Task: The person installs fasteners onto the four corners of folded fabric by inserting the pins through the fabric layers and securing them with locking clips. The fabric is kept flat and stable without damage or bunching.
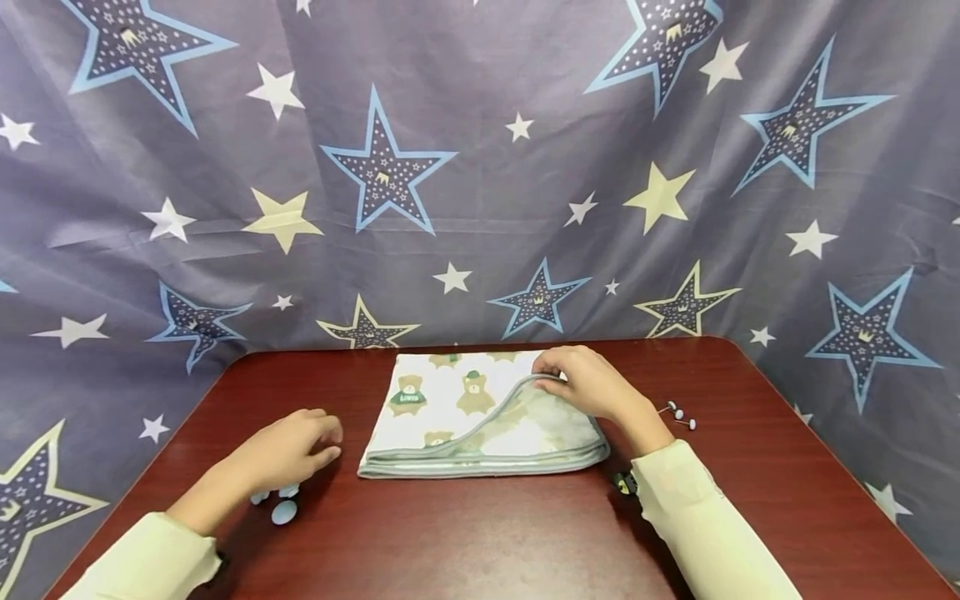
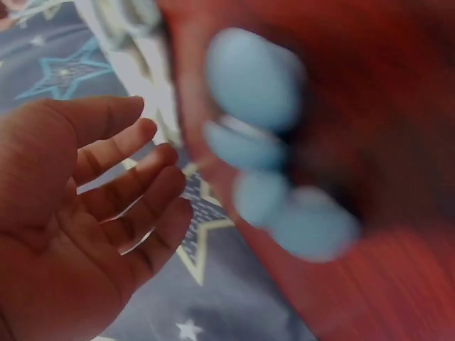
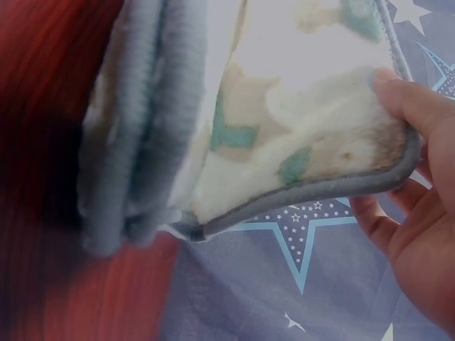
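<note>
A folded white blanket [image 1: 442,408] printed with brown bears and edged in grey-green lies at the middle of the table. My right hand [image 1: 581,379] pinches one corner of its top layer, and that layer is lifted and turned back. In the right wrist view the thumb is on one face of the blanket corner [image 3: 355,153] and the fingers are behind it. My left hand [image 1: 296,446] hovers left of the blanket, holding nothing, its fingers loosely bent. Several light blue rounded pieces [image 2: 256,78] lie on the table below the left hand, blurred in the left wrist view.
Several small white-headed pins [image 1: 678,413] lie on the dark red wooden table [image 1: 480,533], right of my right forearm. A grey curtain [image 1: 480,225] patterned with stars hangs behind the table's far edge and along both sides.
</note>
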Demonstrator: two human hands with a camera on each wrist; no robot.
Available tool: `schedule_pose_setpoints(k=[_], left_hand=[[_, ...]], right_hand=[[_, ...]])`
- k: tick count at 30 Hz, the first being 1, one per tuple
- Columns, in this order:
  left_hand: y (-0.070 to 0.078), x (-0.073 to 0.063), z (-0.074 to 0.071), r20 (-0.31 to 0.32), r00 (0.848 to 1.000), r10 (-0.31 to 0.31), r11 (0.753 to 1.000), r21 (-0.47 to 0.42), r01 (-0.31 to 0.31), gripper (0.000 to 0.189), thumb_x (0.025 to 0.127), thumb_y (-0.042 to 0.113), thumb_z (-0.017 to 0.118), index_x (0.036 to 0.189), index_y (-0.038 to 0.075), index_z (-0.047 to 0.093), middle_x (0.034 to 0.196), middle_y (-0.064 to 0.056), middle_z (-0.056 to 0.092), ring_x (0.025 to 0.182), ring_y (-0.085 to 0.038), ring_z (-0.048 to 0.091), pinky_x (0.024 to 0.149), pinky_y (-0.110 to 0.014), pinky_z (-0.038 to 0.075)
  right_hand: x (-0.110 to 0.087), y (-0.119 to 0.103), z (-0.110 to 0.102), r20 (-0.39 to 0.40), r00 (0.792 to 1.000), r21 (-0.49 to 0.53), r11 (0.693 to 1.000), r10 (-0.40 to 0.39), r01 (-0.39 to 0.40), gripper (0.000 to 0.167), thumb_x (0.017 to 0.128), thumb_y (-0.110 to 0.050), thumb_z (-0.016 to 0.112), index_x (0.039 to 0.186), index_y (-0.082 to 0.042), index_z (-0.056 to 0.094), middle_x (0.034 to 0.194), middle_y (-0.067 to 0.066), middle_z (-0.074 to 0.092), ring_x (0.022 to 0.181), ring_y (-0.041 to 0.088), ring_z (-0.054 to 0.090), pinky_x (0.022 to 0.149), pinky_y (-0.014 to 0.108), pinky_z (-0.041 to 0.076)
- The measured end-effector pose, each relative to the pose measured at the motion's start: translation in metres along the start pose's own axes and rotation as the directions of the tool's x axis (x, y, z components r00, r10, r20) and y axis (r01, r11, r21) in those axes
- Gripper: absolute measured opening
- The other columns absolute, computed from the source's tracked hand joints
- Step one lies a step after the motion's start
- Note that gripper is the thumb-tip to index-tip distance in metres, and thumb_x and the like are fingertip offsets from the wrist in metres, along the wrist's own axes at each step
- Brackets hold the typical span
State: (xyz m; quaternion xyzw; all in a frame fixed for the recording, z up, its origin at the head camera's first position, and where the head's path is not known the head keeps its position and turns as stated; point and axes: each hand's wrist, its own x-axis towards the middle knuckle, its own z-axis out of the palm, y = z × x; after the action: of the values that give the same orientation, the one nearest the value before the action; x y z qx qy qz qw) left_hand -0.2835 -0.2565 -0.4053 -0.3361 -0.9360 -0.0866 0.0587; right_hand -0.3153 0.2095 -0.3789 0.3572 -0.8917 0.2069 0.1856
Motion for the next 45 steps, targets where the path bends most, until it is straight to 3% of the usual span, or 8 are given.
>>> schedule_pose_setpoints(k=[8,12,16,20,26,30,39,45], left_hand=[[-0.026,-0.034,-0.007,0.016,0.999,-0.048,0.998,0.050,0.047,0.016,0.089,0.019,0.079,0.091,0.025,0.064,0.086,0.013,0.053,0.075,-0.005,0.052,0.064,-0.030,0.046],[-0.032,-0.048,-0.010,0.037,0.997,-0.063,0.998,0.026,0.063,0.021,0.090,0.037,0.079,0.100,0.026,0.064,0.093,0.013,0.052,0.080,-0.004,0.053,0.067,-0.030,0.046],[-0.037,-0.059,-0.009,0.047,0.999,0.022,0.999,-0.037,-0.021,0.045,0.084,0.055,0.079,0.114,0.025,0.064,0.102,0.010,0.051,0.088,-0.006,0.052,0.071,-0.028,0.045],[-0.041,-0.066,-0.006,0.001,0.992,0.128,0.989,-0.070,-0.128,0.058,0.078,0.056,0.084,0.124,0.026,0.065,0.109,0.006,0.050,0.093,-0.007,0.051,0.073,-0.026,0.044],[-0.043,-0.069,-0.001,-0.042,0.978,0.205,0.967,-0.144,-0.209,0.051,0.079,0.045,0.087,0.121,0.025,0.068,0.111,0.007,0.051,0.092,-0.006,0.053,0.073,-0.025,0.045],[-0.040,-0.067,0.002,-0.073,0.973,0.221,0.960,-0.162,-0.230,0.039,0.080,0.036,0.088,0.113,0.026,0.070,0.107,0.010,0.054,0.088,-0.004,0.055,0.071,-0.022,0.046],[-0.037,-0.060,0.002,-0.062,0.979,0.193,0.968,-0.150,-0.200,0.036,0.079,0.023,0.089,0.109,0.025,0.070,0.104,0.009,0.055,0.085,-0.002,0.053,0.068,-0.022,0.046],[-0.040,-0.052,0.010,-0.074,0.985,0.154,0.982,-0.102,-0.161,0.040,0.075,0.023,0.091,0.110,0.022,0.072,0.104,0.008,0.055,0.087,-0.003,0.054,0.072,-0.024,0.047]], right_hand=[[0.000,-0.002,-0.002,-0.005,1.000,0.002,1.000,-0.003,0.003,0.009,0.089,-0.017,0.081,0.092,-0.017,0.072,0.085,-0.011,0.067,0.079,0.007,0.061,0.075,0.033,0.052],[0.000,-0.003,-0.003,0.000,1.000,0.001,1.000,0.000,0.000,0.008,0.090,-0.017,0.080,0.092,-0.017,0.072,0.086,-0.011,0.068,0.081,0.008,0.062,0.076,0.033,0.053],[0.000,-0.003,-0.004,0.002,1.000,0.001,1.000,0.006,-0.006,0.008,0.090,-0.017,0.080,0.092,-0.017,0.073,0.086,-0.011,0.068,0.081,0.008,0.063,0.075,0.033,0.053],[0.000,-0.003,-0.004,0.004,1.000,-0.004,1.000,0.013,-0.013,0.008,0.089,-0.017,0.080,0.092,-0.018,0.072,0.086,-0.011,0.068,0.080,0.008,0.063,0.075,0.033,0.053],[-0.001,-0.005,-0.003,0.017,1.000,0.006,1.000,0.012,-0.012,0.008,0.090,-0.018,0.080,0.092,-0.017,0.072,0.086,-0.010,0.069,0.080,0.008,0.063,0.075,0.033,0.053],[0.000,-0.005,-0.003,0.017,1.000,0.005,1.000,0.003,-0.003,0.008,0.090,-0.018,0.080,0.092,-0.018,0.072,0.086,-0.010,0.068,0.080,0.008,0.063,0.075,0.033,0.053],[0.000,-0.004,-0.003,0.018,1.000,0.006,1.000,0.008,-0.008,0.008,0.090,-0.018,0.079,0.091,-0.018,0.072,0.085,-0.011,0.068,0.079,0.007,0.063,0.074,0.033,0.053],[0.000,-0.004,-0.002,0.023,1.000,0.012,1.000,0.016,-0.016,0.007,0.091,-0.018,0.079,0.091,-0.018,0.072,0.085,-0.011,0.068,0.079,0.007,0.062,0.073,0.033,0.053]])
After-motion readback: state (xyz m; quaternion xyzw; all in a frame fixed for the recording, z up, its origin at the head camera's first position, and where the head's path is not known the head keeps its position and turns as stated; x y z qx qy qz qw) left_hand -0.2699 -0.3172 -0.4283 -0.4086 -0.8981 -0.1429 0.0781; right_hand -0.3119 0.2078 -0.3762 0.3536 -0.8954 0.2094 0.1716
